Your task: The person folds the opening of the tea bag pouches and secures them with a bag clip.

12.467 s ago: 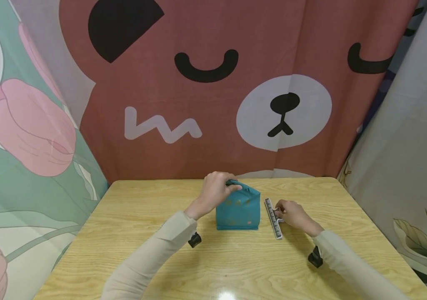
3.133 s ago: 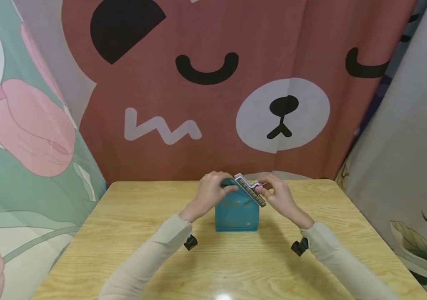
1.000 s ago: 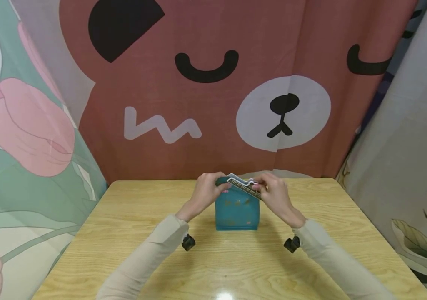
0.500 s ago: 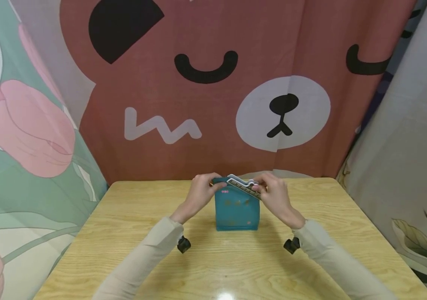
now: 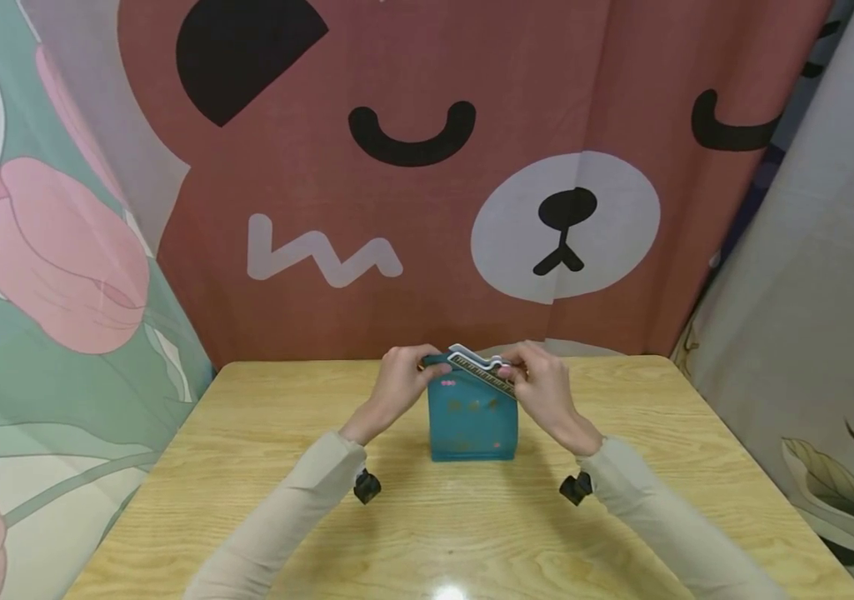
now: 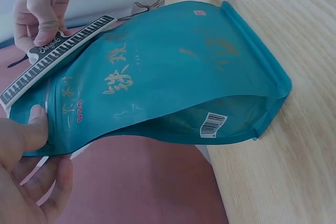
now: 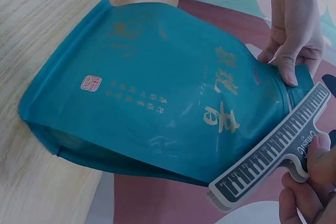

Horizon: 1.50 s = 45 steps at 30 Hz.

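Observation:
A teal foil tea bag (image 5: 473, 425) with gold lettering stands upright on the table. My left hand (image 5: 395, 379) pinches its top left corner, thumb in front; the left wrist view shows the thumb (image 6: 37, 124) on the bag's top strip. In my right hand (image 5: 542, 383) is a long clip (image 5: 481, 372) with a piano-key print, pinched by its handle. The clip slants across the bag's top right part, its left end higher and close to my left thumb. In the right wrist view the clip (image 7: 270, 150) crosses the bag (image 7: 152, 87) near its upper edge; how far its jaws stand apart is unclear.
The wooden table (image 5: 262, 500) extends around the bag. Behind it hangs a curtain (image 5: 367, 317) with a bear print, and patterned cloths hang at both sides. Small black cameras (image 5: 367, 487) sit on both wrists.
The clip, earlier flat on the table right of the bag, is now up at the bag's top. Lately it has shifted slightly left, and my left hand has slid left along the bag's top.

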Each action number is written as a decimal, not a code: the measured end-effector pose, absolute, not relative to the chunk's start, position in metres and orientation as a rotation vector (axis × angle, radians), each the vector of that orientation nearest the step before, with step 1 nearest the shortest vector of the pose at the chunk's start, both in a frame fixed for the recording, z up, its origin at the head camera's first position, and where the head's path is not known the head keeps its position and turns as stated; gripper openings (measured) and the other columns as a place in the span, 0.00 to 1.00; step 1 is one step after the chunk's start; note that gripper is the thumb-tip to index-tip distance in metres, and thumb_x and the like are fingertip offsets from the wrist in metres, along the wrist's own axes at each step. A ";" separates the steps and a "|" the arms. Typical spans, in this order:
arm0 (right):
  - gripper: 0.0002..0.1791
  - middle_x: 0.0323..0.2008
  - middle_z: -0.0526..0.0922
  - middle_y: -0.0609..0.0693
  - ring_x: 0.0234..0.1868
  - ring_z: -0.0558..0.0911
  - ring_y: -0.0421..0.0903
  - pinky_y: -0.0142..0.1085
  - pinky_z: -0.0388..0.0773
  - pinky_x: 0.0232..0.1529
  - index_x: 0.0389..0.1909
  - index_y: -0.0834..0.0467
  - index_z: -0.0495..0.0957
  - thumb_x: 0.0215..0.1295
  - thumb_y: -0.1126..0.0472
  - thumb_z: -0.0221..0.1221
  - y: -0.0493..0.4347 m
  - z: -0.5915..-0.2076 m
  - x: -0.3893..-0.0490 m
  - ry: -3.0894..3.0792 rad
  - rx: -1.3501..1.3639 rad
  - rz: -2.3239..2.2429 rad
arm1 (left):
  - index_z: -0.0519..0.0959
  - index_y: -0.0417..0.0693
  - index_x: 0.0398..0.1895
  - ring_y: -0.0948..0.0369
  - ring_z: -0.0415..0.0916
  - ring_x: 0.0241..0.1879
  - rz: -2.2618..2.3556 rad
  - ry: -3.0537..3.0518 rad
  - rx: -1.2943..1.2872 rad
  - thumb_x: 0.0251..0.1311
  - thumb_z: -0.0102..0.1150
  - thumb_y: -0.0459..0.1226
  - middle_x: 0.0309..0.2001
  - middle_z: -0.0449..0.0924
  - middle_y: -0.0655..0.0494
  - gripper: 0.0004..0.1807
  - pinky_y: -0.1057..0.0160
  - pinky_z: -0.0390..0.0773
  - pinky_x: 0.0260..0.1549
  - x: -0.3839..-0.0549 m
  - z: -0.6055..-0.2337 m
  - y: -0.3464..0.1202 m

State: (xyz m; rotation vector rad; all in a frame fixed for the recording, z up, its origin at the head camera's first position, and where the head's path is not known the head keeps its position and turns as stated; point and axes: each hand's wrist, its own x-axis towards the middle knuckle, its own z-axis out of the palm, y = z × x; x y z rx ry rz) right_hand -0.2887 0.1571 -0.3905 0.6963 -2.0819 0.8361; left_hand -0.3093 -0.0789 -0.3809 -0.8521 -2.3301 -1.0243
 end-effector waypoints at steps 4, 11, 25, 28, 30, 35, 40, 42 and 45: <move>0.07 0.24 0.77 0.48 0.20 0.69 0.39 0.34 0.65 0.20 0.32 0.61 0.82 0.55 0.72 0.69 0.158 -0.390 -0.289 -2.076 0.707 0.850 | 0.87 0.44 0.39 0.64 0.78 0.20 -1.042 -2.320 -0.870 0.61 0.67 0.37 0.32 0.86 0.56 0.07 0.68 0.75 0.21 -0.310 -0.381 -0.079; 0.09 0.27 0.79 0.48 0.23 0.74 0.40 0.34 0.68 0.21 0.34 0.59 0.82 0.54 0.70 0.70 0.161 -0.393 -0.290 -2.089 0.738 0.896 | 0.87 0.44 0.42 0.63 0.81 0.24 -1.055 -2.317 -0.875 0.62 0.66 0.38 0.35 0.87 0.55 0.09 0.68 0.78 0.25 -0.307 -0.381 -0.080; 0.11 0.37 0.82 0.51 0.34 0.81 0.45 0.46 0.79 0.31 0.40 0.61 0.83 0.56 0.69 0.70 0.166 -0.395 -0.287 -2.108 0.791 0.925 | 0.85 0.43 0.46 0.64 0.82 0.32 -1.048 -2.316 -0.828 0.63 0.66 0.38 0.35 0.86 0.56 0.11 0.68 0.80 0.29 -0.305 -0.391 -0.087; 0.11 0.38 0.82 0.52 0.35 0.81 0.46 0.50 0.80 0.32 0.41 0.61 0.84 0.57 0.68 0.70 0.167 -0.395 -0.287 -2.111 0.800 0.931 | 0.85 0.45 0.44 0.64 0.82 0.32 -1.053 -2.311 -0.827 0.63 0.66 0.38 0.33 0.85 0.57 0.09 0.68 0.80 0.29 -0.306 -0.394 -0.090; 0.11 0.37 0.82 0.52 0.35 0.81 0.46 0.49 0.79 0.31 0.41 0.61 0.84 0.57 0.69 0.70 0.167 -0.396 -0.288 -2.099 0.808 0.921 | 0.85 0.46 0.43 0.64 0.82 0.32 -1.048 -2.308 -0.826 0.63 0.66 0.38 0.32 0.85 0.58 0.08 0.68 0.80 0.28 -0.307 -0.395 -0.091; 0.10 0.32 0.82 0.50 0.26 0.78 0.43 0.36 0.72 0.22 0.36 0.60 0.84 0.53 0.71 0.71 0.166 -0.398 -0.289 -2.043 0.796 0.887 | 0.86 0.47 0.41 0.65 0.81 0.30 -1.025 -2.303 -0.836 0.64 0.65 0.37 0.30 0.85 0.59 0.06 0.68 0.78 0.26 -0.308 -0.397 -0.093; 0.09 0.29 0.83 0.51 0.23 0.79 0.42 0.28 0.64 0.19 0.33 0.60 0.83 0.53 0.74 0.71 0.162 -0.399 -0.290 -2.008 0.742 0.868 | 0.86 0.46 0.40 0.69 0.77 0.23 -0.990 -2.311 -0.845 0.64 0.65 0.37 0.29 0.84 0.59 0.06 0.68 0.74 0.21 -0.309 -0.396 -0.092; 0.09 0.29 0.84 0.52 0.25 0.82 0.44 0.28 0.65 0.19 0.32 0.61 0.83 0.53 0.76 0.69 0.161 -0.399 -0.290 -2.004 0.733 0.880 | 0.86 0.46 0.39 0.70 0.73 0.20 -0.981 -2.321 -0.844 0.64 0.64 0.37 0.28 0.84 0.58 0.06 0.68 0.72 0.19 -0.309 -0.396 -0.092; 0.09 0.29 0.84 0.53 0.27 0.84 0.46 0.30 0.67 0.19 0.31 0.61 0.83 0.54 0.77 0.68 0.158 -0.399 -0.289 -2.000 0.725 0.890 | 0.86 0.46 0.39 0.68 0.70 0.17 -0.977 -2.331 -0.841 0.64 0.64 0.37 0.27 0.83 0.57 0.06 0.67 0.69 0.18 -0.309 -0.396 -0.093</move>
